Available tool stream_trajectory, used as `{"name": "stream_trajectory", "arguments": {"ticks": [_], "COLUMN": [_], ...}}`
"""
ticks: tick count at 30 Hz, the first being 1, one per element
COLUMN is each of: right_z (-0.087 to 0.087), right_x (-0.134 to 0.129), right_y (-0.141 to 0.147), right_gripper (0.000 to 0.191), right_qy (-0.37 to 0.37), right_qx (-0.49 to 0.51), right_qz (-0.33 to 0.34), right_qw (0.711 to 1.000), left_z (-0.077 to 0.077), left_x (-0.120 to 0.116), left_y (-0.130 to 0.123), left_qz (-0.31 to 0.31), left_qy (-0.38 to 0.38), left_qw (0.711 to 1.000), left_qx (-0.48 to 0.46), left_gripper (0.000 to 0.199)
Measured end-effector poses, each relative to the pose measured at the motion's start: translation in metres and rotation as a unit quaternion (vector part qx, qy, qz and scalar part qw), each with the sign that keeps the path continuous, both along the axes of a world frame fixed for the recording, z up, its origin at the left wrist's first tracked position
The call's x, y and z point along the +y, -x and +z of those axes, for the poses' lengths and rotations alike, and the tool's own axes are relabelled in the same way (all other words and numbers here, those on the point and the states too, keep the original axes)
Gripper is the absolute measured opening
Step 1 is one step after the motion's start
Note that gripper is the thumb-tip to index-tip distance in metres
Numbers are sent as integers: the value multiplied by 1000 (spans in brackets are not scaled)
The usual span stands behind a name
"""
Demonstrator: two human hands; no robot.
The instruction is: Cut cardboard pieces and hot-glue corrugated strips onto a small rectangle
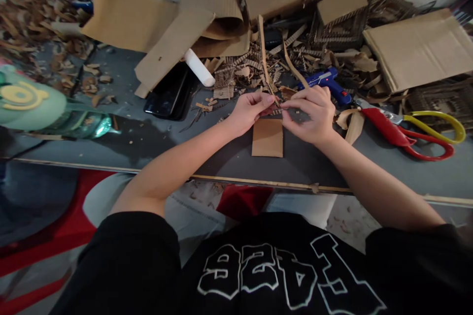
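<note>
My left hand (254, 112) is closed in a pinch on a narrow cardboard strip (263, 54) that stands up past its fingertips. Close beside it, my right hand (312, 112) pinches too, and a second, curled strip of cardboard (293, 65) rises from behind its fingers. The fingertips of both hands nearly meet, and whether the two strips join there is hidden. Just below the hands, a small cardboard square (267, 139) lies flat on the dark table (221, 152).
Scissors (402, 128) with red and yellow handles and a blue glue gun (327, 81) lie at right. Cardboard scraps (244, 64) and a cardboard roll (210, 0) fill the back. A black phone (168, 93), a white stick (199, 68) and a green-tinted bottle (84, 123) are at left.
</note>
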State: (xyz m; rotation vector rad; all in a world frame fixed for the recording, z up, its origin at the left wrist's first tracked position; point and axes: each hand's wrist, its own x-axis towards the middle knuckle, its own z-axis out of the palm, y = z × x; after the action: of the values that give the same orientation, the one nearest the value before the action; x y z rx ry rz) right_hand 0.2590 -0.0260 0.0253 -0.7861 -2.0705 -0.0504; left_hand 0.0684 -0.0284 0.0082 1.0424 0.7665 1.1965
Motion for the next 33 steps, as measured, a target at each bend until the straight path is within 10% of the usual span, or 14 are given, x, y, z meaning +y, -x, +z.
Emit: {"name": "stream_trajectory", "arguments": {"ticks": [17, 33], "right_z": [4, -1], "right_x": [2, 5], "right_y": [-3, -3], "right_gripper": [7, 14], "right_qy": [-95, 16], "right_qx": [-10, -52], "right_qz": [12, 10], "right_qw": [995, 998], "left_z": [-6, -4], "left_x": [2, 0], "left_y": [1, 0], "left_qz": [-23, 15], "left_qy": [-8, -28], "left_qw": [1000, 998], "left_qx": [16, 49], "left_gripper": [46, 50]}}
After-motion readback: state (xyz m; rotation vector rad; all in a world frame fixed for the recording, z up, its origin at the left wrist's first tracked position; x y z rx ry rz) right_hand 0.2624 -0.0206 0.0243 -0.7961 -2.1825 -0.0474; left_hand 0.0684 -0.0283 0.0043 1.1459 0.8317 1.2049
